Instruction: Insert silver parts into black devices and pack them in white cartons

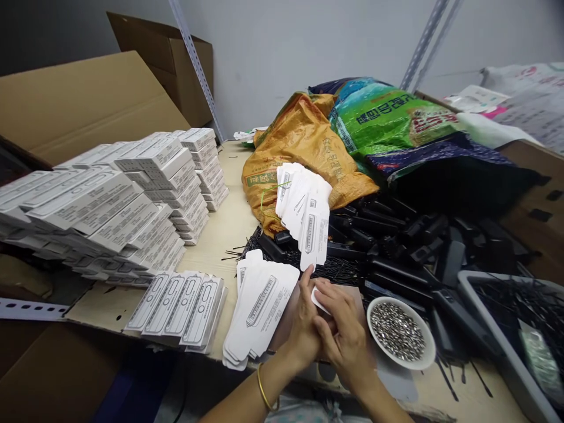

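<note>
My left hand (304,323), with a gold bangle on its wrist, and my right hand (346,329) come together at the table's front edge. Between them is a small white piece of printed-carton card (320,301), mostly covered by my fingers. The left index finger stretches forward while the right fingers curl over the card. Just left of my hands, flat white cartons (264,311) with a printed comb-like picture lie in a fanned pile. Ahead of my fingertips is a second loose pile of flat cartons (308,211).
Filled white boxes (127,205) are stacked at the left. A white bowl (396,332) of small metal parts stands right of my hands, near black handheld devices (396,276) and a grey bin (493,346). Orange (304,135) and green sacks (388,111) lie behind.
</note>
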`<action>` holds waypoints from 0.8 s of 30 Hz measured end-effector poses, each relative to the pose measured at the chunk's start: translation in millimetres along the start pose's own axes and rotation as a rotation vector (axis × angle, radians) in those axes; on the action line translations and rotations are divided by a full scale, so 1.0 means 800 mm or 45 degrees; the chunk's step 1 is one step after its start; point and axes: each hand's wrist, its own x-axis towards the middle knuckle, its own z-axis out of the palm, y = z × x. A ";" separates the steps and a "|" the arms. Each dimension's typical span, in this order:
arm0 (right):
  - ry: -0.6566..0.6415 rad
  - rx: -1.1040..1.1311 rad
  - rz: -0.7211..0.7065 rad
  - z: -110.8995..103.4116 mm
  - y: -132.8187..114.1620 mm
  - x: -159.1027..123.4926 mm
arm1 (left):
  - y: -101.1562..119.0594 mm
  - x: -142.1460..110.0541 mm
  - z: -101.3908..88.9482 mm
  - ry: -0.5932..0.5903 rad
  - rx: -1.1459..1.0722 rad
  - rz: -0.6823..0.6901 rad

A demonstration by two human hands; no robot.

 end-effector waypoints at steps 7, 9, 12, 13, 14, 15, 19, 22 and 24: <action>0.052 0.175 0.442 -0.007 0.007 0.014 | 0.003 0.001 0.003 0.004 0.139 -0.016; 0.057 0.079 0.253 -0.005 0.006 0.011 | 0.003 0.000 -0.001 -0.002 0.117 -0.005; 0.065 -0.048 -0.069 0.002 0.003 -0.003 | -0.002 -0.004 -0.003 -0.016 0.053 0.009; 0.050 -0.069 -0.132 0.004 0.003 -0.008 | -0.004 -0.006 -0.002 -0.014 0.053 0.013; 0.030 -0.082 -0.165 0.005 0.002 -0.012 | -0.007 -0.006 0.000 -0.007 0.071 0.020; 0.010 -0.083 -0.176 0.006 0.002 -0.015 | -0.008 -0.006 0.002 0.001 0.106 0.028; -0.080 -0.005 0.017 -0.015 0.009 -0.011 | 0.009 0.007 -0.020 0.033 0.338 -0.135; -0.061 -0.084 0.260 -0.057 0.028 -0.010 | 0.034 0.023 -0.094 0.163 0.677 -0.364; -0.025 -0.227 0.379 -0.094 0.049 -0.017 | 0.038 0.029 -0.168 0.305 1.017 -0.373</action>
